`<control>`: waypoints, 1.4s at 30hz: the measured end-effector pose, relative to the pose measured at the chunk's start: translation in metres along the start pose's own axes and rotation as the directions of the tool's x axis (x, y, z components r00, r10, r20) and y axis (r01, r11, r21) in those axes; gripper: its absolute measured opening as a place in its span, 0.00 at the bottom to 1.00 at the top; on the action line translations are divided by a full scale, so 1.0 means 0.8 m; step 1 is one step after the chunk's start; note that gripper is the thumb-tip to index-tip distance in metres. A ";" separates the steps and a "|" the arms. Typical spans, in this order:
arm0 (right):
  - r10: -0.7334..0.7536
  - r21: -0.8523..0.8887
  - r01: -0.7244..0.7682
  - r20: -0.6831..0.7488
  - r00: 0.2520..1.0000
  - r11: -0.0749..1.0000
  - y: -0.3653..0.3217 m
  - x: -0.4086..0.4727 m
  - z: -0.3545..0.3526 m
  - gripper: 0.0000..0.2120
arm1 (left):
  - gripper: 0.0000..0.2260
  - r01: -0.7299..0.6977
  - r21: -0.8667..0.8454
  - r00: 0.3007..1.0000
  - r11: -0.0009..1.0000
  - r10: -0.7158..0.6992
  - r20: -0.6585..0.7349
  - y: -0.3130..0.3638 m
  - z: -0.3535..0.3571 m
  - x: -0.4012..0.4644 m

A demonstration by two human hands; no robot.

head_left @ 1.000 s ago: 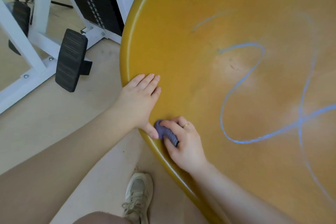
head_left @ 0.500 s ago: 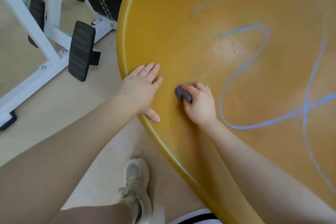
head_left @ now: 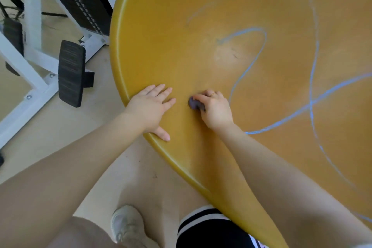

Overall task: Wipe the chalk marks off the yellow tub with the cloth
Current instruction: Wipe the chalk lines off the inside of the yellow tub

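The big yellow tub [head_left: 171, 32] fills the right and top of the view, its rounded rim curving down to the bottom right. Blue chalk lines [head_left: 310, 102] loop across its inner surface, and fainter smears lie higher up. My right hand [head_left: 216, 108] grips a small bunched purple cloth [head_left: 194, 103] and presses it against the tub, just left of the nearest chalk loop. My left hand [head_left: 152, 109] lies flat on the tub next to the rim, fingers straight, thumb on the rim's edge.
White-framed gym equipment [head_left: 32, 52] with a black weight stack [head_left: 80, 0] and a black padded pedal [head_left: 71, 72] stands on the beige floor to the left. My shoe [head_left: 126, 225] and striped shorts [head_left: 209, 229] are below the tub's rim.
My right hand has carried the cloth from the rim near my left thumb further into the tub, toward the chalk loop. My left hand has stayed flat by the rim.
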State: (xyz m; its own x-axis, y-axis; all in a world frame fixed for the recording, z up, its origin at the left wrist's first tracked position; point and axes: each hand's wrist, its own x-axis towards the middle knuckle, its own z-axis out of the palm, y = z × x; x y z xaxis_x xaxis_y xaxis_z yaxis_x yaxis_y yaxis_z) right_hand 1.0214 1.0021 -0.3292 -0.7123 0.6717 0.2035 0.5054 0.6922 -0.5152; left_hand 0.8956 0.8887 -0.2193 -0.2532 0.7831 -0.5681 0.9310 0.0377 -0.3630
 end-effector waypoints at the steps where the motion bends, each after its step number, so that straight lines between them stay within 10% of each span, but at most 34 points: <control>1: 0.061 -0.080 -0.061 -0.002 0.998 0.995 0.001 0.013 0.000 0.13 | 0.51 -0.005 0.010 1.000 1.000 0.005 -0.014 0.000 0.000 0.001; 13: 0.121 0.167 -0.148 0.161 0.980 0.975 -0.082 -0.128 -0.019 0.14 | 0.58 -0.266 0.069 0.960 0.961 0.271 -0.071 -0.005 0.001 0.046; 23: 0.612 -0.277 -0.602 -0.059 0.788 0.749 0.004 -0.031 -0.022 0.17 | 0.59 -0.405 0.120 0.909 0.906 0.414 -0.057 -0.007 -0.001 0.064; 32: 0.451 0.019 -0.460 0.165 0.877 0.888 -0.136 -0.122 -0.025 0.17 | 0.61 -0.470 0.132 0.878 0.873 0.478 -0.035 0.001 -0.003 0.075; 42: 0.680 -0.104 -0.709 -0.215 0.701 0.698 -0.048 -0.028 0.007 0.13 | 0.59 -0.470 0.137 0.878 0.872 0.478 -0.024 0.005 -0.002 0.071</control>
State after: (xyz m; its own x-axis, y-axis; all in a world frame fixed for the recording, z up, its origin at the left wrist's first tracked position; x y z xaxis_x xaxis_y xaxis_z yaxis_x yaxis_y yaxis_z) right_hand 1.0154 0.9588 -0.3186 -0.0509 0.9983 -0.0286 0.9081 0.0344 -0.4174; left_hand 0.8857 0.9342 -0.2518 0.2288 0.7206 -0.6545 0.8947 -0.4205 -0.1503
